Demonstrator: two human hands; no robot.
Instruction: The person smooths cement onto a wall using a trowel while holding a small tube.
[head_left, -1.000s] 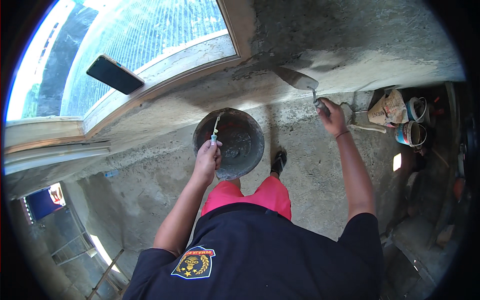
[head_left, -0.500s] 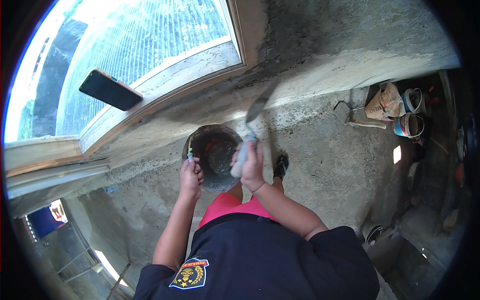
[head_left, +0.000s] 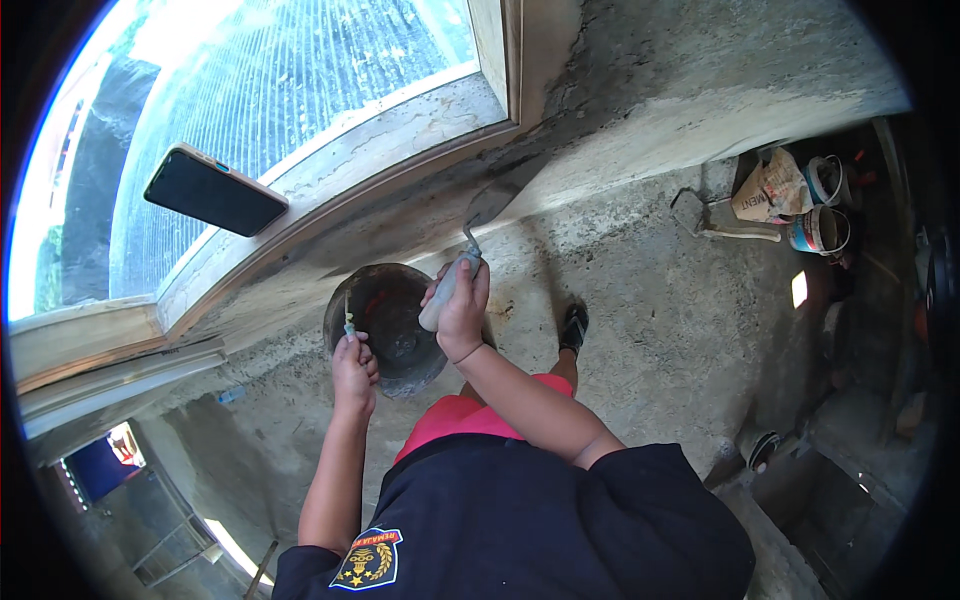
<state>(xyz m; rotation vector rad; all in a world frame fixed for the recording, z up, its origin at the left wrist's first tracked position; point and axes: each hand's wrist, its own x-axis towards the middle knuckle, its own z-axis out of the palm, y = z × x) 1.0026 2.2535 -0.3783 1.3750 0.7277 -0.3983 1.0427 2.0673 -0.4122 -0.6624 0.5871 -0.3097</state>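
Left hand point(head_left: 355, 376) grips a small tool point(head_left: 349, 329); right hand point(head_left: 463, 312) grips a trowel point(head_left: 468, 261) pointing to one o'clock. A bucket point(head_left: 422, 368) stands below.

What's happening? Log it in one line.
left hand: holding small tool; right hand: gripping trowel; dark bucket: below hands; phone: at window

Bright window point(head_left: 300, 95) beyond the left hand point(head_left: 354, 376) — rough grey wall point(head_left: 720, 55) beyond the right hand point(head_left: 463, 312) — concrete floor point(head_left: 640, 345) beneath both
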